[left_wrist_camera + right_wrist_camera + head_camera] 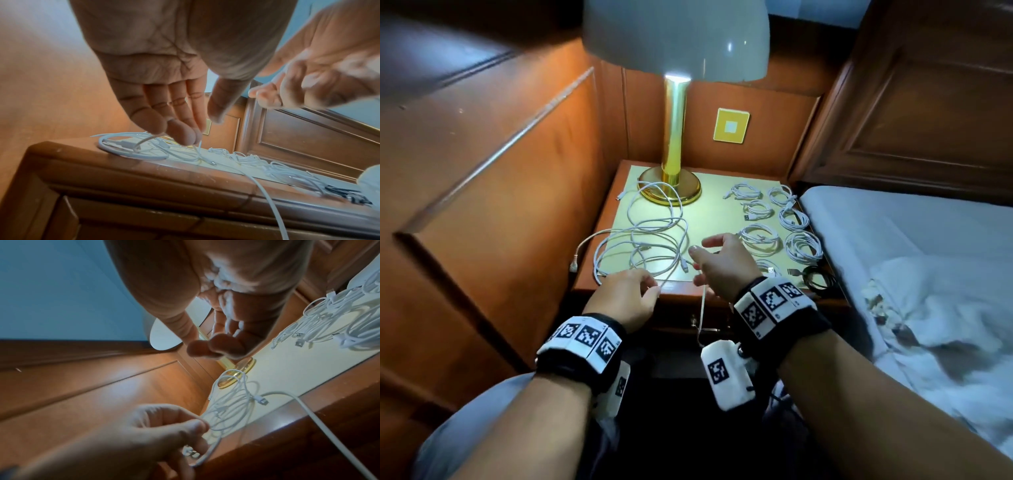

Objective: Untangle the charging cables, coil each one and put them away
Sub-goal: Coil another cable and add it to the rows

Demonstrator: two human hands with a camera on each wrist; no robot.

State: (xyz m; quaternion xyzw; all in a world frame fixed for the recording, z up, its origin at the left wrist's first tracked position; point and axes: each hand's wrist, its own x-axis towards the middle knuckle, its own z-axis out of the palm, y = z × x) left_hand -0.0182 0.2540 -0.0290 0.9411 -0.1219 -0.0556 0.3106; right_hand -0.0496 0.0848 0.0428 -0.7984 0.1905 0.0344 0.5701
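Observation:
A loose tangle of white charging cables (647, 240) lies on the left half of the nightstand top (709, 212). At its front edge my left hand (655, 290) pinches a thin strand of that tangle between thumb and forefinger; in the right wrist view the left hand (197, 426) also has a loop and a plug under its lower fingers. My right hand (700, 248) hovers just right of the tangle with its fingers spread and loosely bent, and it holds nothing. A thicker white cable (702, 308) hangs over the front edge below it.
Several coiled white cables (777, 222) lie in rows on the right half of the top, with a black cable (818, 277) at the front right corner. A brass lamp (674, 137) stands at the back. Wood panelling is on the left and a bed (911, 257) on the right.

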